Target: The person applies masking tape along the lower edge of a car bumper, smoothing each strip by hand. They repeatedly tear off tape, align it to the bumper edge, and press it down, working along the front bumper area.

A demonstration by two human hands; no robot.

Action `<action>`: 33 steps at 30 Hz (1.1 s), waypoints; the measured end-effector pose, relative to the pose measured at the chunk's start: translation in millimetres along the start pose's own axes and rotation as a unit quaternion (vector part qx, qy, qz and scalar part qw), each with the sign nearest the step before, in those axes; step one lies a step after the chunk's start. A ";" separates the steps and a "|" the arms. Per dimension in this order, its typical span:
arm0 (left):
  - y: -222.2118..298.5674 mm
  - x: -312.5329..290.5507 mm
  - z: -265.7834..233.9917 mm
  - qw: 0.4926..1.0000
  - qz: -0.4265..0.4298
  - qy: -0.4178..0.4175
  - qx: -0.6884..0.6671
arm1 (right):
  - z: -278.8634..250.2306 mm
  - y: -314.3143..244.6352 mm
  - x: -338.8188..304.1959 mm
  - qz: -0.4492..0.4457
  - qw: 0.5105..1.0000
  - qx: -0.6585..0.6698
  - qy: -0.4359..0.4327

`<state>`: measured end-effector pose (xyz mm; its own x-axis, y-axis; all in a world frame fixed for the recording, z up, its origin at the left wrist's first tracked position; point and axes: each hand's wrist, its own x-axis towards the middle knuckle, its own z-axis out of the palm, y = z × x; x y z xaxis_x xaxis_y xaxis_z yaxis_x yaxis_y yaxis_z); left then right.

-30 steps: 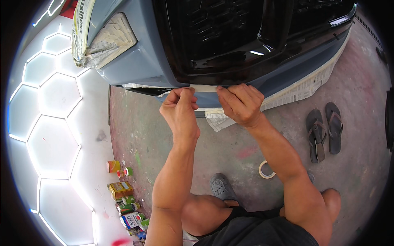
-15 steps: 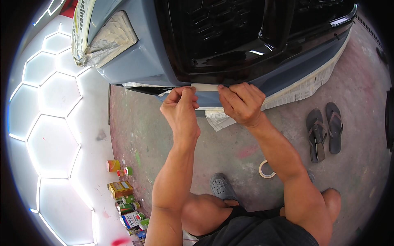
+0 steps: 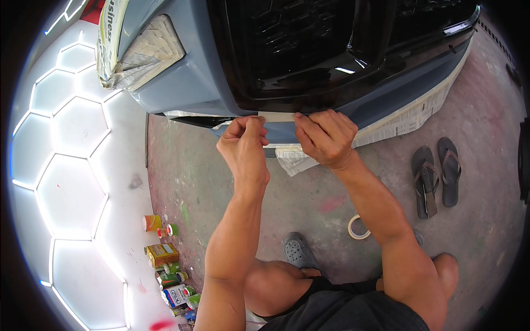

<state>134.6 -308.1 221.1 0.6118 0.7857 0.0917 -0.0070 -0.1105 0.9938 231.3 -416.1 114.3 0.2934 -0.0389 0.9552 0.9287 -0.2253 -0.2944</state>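
Note:
A short strip of cream masking tape [image 3: 277, 117] stretches between my two hands, level with the lower edge of the black grille [image 3: 287, 49] on a grey car bumper [image 3: 193, 83]. My left hand [image 3: 243, 143] pinches the strip's left end between thumb and fingertips. At the right end, my right hand [image 3: 327, 138] pinches it too, fingers curled in. Whether the strip is stuck down or just held against the bumper, I cannot tell. Newspaper masking [image 3: 406, 121] runs along the bumper's underside, and more masking paper [image 3: 152, 52] covers a recess at the upper left.
A roll of masking tape [image 3: 359, 227] lies on the concrete floor [image 3: 221, 176] beside my right forearm. Two dark flip-flops [image 3: 450, 174] are at the right. Several paint cans [image 3: 163, 254] line the base of the white wall with lit hexagons [image 3: 72, 182].
Both hands shift very slightly to the right with the strip. Little else differs.

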 end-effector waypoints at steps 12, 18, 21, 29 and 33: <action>2.3 -0.2 -0.5 1.000 0.002 0.003 0.000 | 2.8 -1.7 3.5 0.013 1.000 0.013 0.012; 2.7 0.4 -0.2 1.000 -0.002 0.006 -0.009 | 5.9 -1.8 3.7 0.015 1.000 0.012 0.020; 3.4 1.0 -0.6 1.000 0.001 0.005 -0.007 | 7.0 -2.2 4.6 0.012 1.000 0.011 0.025; 5.6 0.9 -1.9 1.000 0.001 0.010 -0.007 | 6.9 -6.4 6.1 0.019 0.999 0.020 0.017; 5.3 2.5 -2.4 1.000 0.001 0.008 -0.006 | 7.5 -7.2 7.0 0.020 0.999 0.020 0.018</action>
<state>134.1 -305.3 226.8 0.5985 0.7956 0.0939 -0.0177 -0.1041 0.9944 228.4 -407.5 122.8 0.3230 -0.0821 0.9428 0.9249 -0.1837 -0.3329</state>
